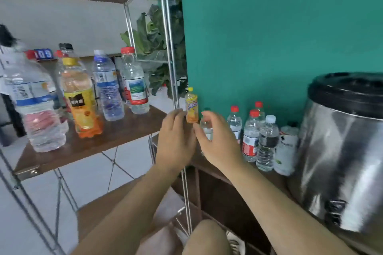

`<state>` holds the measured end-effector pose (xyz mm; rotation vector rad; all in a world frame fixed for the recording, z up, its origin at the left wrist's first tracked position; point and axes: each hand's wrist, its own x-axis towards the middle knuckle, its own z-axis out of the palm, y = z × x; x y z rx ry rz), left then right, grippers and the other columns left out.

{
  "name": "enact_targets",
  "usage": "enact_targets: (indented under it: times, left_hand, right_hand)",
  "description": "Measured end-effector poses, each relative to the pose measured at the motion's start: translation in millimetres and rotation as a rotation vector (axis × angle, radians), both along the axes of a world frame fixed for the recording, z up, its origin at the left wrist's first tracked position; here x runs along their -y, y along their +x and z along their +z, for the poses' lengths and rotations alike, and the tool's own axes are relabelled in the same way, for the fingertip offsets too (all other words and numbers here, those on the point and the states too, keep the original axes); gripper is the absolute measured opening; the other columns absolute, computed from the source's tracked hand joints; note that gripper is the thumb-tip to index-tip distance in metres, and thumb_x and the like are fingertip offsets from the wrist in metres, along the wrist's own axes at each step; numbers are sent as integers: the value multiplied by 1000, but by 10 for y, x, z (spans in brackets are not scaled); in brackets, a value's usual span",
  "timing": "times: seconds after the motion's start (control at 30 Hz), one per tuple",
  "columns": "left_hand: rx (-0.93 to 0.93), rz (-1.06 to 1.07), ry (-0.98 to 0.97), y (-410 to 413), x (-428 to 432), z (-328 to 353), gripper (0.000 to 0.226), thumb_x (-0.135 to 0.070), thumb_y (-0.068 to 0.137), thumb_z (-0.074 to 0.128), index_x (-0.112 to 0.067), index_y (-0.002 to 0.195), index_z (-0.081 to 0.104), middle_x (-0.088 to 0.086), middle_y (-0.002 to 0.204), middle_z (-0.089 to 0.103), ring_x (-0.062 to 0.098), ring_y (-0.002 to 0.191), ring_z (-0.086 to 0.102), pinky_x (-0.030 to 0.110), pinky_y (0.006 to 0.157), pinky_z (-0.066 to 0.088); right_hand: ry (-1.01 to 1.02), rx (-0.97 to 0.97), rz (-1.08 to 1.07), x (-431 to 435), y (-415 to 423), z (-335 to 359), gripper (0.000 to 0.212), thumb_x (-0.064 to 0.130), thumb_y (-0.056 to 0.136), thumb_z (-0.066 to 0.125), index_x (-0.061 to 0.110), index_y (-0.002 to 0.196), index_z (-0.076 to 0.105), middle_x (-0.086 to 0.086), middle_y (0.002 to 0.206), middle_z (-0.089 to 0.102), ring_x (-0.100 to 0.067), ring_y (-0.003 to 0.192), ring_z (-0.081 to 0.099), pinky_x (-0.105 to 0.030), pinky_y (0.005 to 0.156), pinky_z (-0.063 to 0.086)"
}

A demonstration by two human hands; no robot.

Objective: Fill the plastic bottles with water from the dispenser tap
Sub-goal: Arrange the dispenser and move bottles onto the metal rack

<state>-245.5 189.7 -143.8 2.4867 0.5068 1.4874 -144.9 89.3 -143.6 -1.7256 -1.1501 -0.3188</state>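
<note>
Green wall [269, 27] fills the far right of the head view, above a brown worktop [278, 181]. Both hands meet at the worktop's left end, almost touching each other. The right hand [217, 138] curls its fingers round a small clear bottle [206, 128], which stands upright with a dark cap on top. The left hand [176, 136] shows its back, fingers stretched up to a small orange bottle [191, 107] with a yellow cap, also upright. Whether it pinches that bottle or only touches it cannot be told.

The steel dispenser [342, 151], with a black lid, stands at the right end of the worktop. Its tap [334, 211] sits low on its near face, so the tap lies to the right of the hands and nearer the viewer. The right hand is the nearer one to it. Between hands and dispenser, close to the wall, stand a cluster of capped bottles [250, 136] and a white can [287, 147]. A carry to the tap would probably pass on their near side. The clear bottle looks capped, so the cap likely has to come off before filling.

To the left, past a metal rack post [173, 68], a wooden shelf [128, 128] carries several larger bottles [107, 89], well apart from the tap.
</note>
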Motion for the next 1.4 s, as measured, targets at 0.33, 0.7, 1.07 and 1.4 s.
enact_targets:
  times: [0.33, 0.7, 1.07, 1.4]
  left_hand:
    - [-69, -68, -434, 1401, -71, -442, 64, -24, 93, 75, -2, 146, 47, 17, 150, 42, 34, 141, 36, 40, 119, 30]
    - [-175, -14, -681, 1984, -727, -902, 104, -34, 90, 80, -14, 165, 10, 9, 158, 34, 31, 146, 35, 49, 119, 35]
    - [-252, -10, -827, 1872, -802, -882, 62, -47, 87, 80, -18, 129, 44, 2, 126, 61, 24, 112, 64, 40, 90, 55]
    - [6, -120, -608, 532, -9, 227, 47, -61, 78, 81, -43, 111, 53, -24, 103, 68, -4, 93, 66, 28, 77, 56]
  right_hand:
    - [-142, -172, -286, 228, 1022, -494, 50, 33, 105, 62, 17, 151, 50, -2, 144, 57, -21, 135, 53, -37, 113, 43]
    - [-330, -319, -435, -923, 1972, -167, 52, 29, 106, 62, 2, 144, 41, -17, 129, 61, -33, 107, 65, -34, 72, 46]
    - [-181, -278, -425, -843, 1749, -197, 33, 41, 102, 67, 11, 115, 65, -7, 99, 73, -32, 96, 70, -40, 77, 58]
    - [-58, -24, -224, 48, 731, 1239, 27, 56, 90, 76, 30, 95, 67, 11, 91, 73, -21, 89, 69, -35, 77, 54]
